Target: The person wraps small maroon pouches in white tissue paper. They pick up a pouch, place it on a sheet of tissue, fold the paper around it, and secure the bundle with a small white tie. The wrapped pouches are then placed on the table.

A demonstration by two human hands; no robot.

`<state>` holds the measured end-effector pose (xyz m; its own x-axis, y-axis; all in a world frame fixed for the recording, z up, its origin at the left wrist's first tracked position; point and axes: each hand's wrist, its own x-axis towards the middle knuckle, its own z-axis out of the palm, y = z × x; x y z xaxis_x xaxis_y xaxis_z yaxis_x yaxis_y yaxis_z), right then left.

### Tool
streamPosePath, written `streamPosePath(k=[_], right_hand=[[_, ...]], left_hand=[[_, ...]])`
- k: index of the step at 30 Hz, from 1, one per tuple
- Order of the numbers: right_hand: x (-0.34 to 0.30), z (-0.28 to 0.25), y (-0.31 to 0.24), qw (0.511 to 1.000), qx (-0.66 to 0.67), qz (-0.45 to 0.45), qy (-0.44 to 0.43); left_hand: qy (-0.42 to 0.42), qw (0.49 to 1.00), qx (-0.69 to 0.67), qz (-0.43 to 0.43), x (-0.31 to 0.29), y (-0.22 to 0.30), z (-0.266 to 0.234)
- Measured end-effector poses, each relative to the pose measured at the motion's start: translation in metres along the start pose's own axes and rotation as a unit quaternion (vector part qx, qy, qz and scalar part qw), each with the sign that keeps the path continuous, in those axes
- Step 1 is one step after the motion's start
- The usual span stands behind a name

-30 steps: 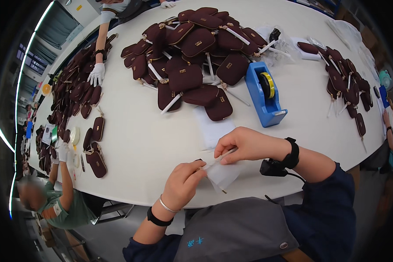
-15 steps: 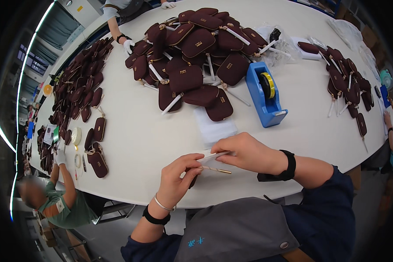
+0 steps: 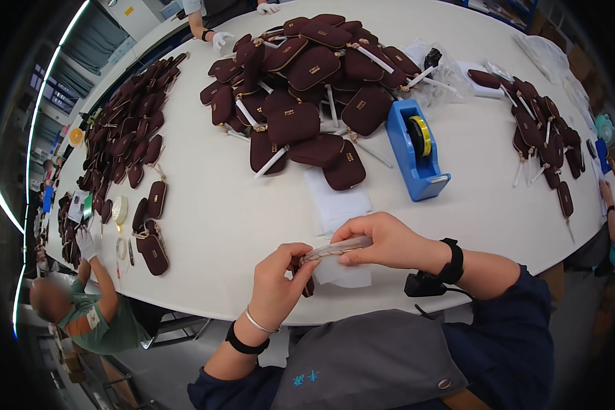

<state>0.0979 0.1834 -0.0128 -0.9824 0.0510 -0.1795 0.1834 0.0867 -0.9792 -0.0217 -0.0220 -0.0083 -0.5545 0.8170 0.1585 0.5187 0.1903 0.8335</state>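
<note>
Low over the near table edge, my left hand (image 3: 280, 275) is closed on a small maroon pouch (image 3: 309, 287), mostly hidden behind the fingers. A thin, light cord-like strap (image 3: 312, 257) runs from it toward my right hand (image 3: 393, 242). My right hand pinches a strip of white paper (image 3: 348, 244), laid along the strap between the two hands. A loose white sheet (image 3: 345, 275) shows beneath them. Just beyond lies a stack of white paper (image 3: 338, 201). To its right stands a blue tape dispenser (image 3: 417, 154) with a yellow roll.
A big heap of maroon pouches (image 3: 294, 123), several with white-wrapped straps, fills the far middle. More pouches lie left (image 3: 126, 137) and right (image 3: 540, 130). Clear plastic bags (image 3: 447, 75) sit behind the dispenser. Co-workers' gloved hands (image 3: 222, 39) show at the far and left edges.
The paper strip now lies along the strap, and the strap's gold tip no longer sticks out. A loose sheet has come into view below my hands. The far co-worker's gloved hand has drawn back.
</note>
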Motion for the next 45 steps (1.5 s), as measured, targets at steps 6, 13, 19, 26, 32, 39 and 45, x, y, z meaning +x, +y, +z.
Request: streamPosePath(k=[6,13,19,26,32,39,45], right_hand=[[-0.001,0.000,-0.004,1.000,-0.027,0.011,-0.003],[-0.003,0.003,-0.009,0.998,-0.023,-0.027,0.058],[0.004,0.010,0.018,0.947,0.297,0.104,0.065],[0.004,0.012,0.016,0.955,0.268,0.099,0.084],[0.004,0.014,0.020,0.953,0.278,0.090,0.080],[0.003,0.014,0.026,0.954,0.274,0.090,0.078],[0.001,0.018,0.016,0.951,0.281,0.101,0.082]], left_hand=[[-0.066,0.992,-0.090,-0.062,0.009,0.005,-0.008],[-0.105,0.991,-0.020,-0.084,0.014,0.004,-0.014],[-0.033,0.995,-0.062,-0.076,0.011,0.004,-0.006],[-0.041,0.997,-0.047,-0.041,0.014,0.006,-0.008],[-0.075,0.994,-0.039,-0.064,0.019,0.005,-0.013],[-0.067,0.995,-0.050,-0.047,0.022,0.008,-0.010],[-0.069,0.992,-0.050,-0.088,0.021,0.008,-0.011]])
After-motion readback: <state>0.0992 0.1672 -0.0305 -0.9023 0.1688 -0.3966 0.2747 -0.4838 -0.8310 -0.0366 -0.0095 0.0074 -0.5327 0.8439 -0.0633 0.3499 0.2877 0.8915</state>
